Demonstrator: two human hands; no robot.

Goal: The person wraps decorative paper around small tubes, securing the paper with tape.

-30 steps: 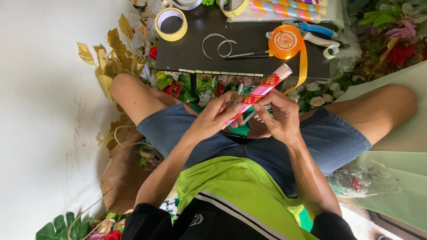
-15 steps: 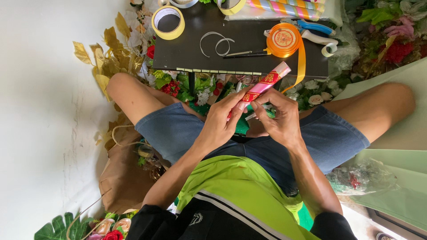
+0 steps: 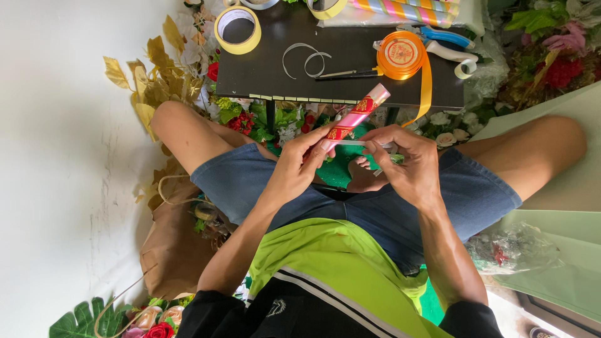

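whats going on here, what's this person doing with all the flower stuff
A person sits cross-legged on the floor at a low black table. The left hand holds a rolled pink paper tube, tilted up toward the table. The right hand pinches a thin pale strip against it. An orange ribbon spool, tape rolls and artificial flowers lie around.

Glossy pink foil-like wrap covered the rolled tube (image 3: 354,119). The orange ribbon (image 3: 426,81) looked satiny and smooth on its plastic spool (image 3: 401,55). The low table (image 3: 263,69) had a matt black top. The shorts (image 3: 400,209) were soft blue denim cloth. A crumpled brown paper bag (image 3: 172,250) looked matt.
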